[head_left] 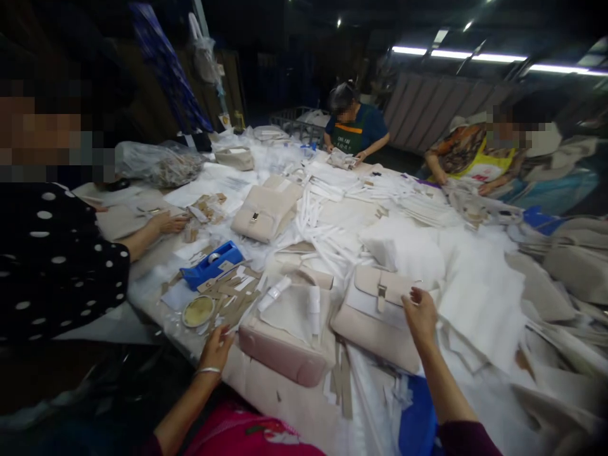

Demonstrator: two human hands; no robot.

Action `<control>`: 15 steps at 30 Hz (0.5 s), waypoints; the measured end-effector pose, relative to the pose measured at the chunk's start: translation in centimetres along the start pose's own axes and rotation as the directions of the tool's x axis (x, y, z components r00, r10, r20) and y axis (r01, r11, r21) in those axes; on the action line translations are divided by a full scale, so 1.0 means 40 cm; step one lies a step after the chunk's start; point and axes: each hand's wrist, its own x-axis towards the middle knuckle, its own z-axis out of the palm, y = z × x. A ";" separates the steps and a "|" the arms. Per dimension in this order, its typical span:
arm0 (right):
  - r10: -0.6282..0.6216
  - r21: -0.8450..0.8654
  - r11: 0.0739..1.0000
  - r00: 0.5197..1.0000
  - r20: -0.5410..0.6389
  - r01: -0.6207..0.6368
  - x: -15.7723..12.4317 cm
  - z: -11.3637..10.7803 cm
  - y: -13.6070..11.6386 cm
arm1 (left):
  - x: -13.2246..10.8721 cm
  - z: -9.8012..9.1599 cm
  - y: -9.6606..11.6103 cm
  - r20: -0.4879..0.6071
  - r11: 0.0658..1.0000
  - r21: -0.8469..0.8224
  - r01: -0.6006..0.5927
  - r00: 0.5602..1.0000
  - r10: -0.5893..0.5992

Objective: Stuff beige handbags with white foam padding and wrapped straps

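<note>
My left hand (215,350), with a pale band at the wrist, is beside the left end of a pale pink handbag (285,354). Its fingers are bent together at a thin white edge; what they hold, if anything, is unclear. On that bag lie a white sheet and white-wrapped handle parts (274,293). Above the right side of a second pale handbag (365,316), with a metal clasp on its flap, is my right hand (422,316). Its fingers are loosely curled and apart from the thumb, with nothing visible between them. Contact with the flap cannot be made out.
A blue tape dispenser (212,265), a round yellowish tin (198,311) and brown strips (232,292) lie left. Another bag (266,209) stands farther back. White sheets (479,291) cover the right. A person in polka dots (61,266) works at left; two others work across the table.
</note>
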 end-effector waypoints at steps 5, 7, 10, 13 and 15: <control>0.000 0.092 0.995 0.937 0.350 -0.034 -0.228 0.210 -0.006 | 0.035 0.023 0.141 0.009 0.905 0.188 -0.381 0.922 0.387; 0.006 0.079 0.996 0.938 0.345 -0.036 -0.280 0.279 -0.007 | 0.037 0.055 0.208 0.075 0.815 0.234 -0.529 0.846 0.528; 0.000 0.030 1.000 0.957 0.289 -0.009 -0.280 0.308 -0.013 | 0.034 0.109 0.287 0.201 0.734 0.215 -0.645 0.764 0.613; -0.031 -0.054 0.998 0.986 0.165 0.041 -0.210 0.245 -0.019 | 0.032 0.150 0.326 0.264 0.710 0.182 -0.680 0.729 0.631; -0.009 -0.105 0.994 1.000 -0.007 0.009 -0.141 0.171 -0.015 | 0.033 0.167 0.334 0.280 0.701 0.159 -0.695 0.712 0.644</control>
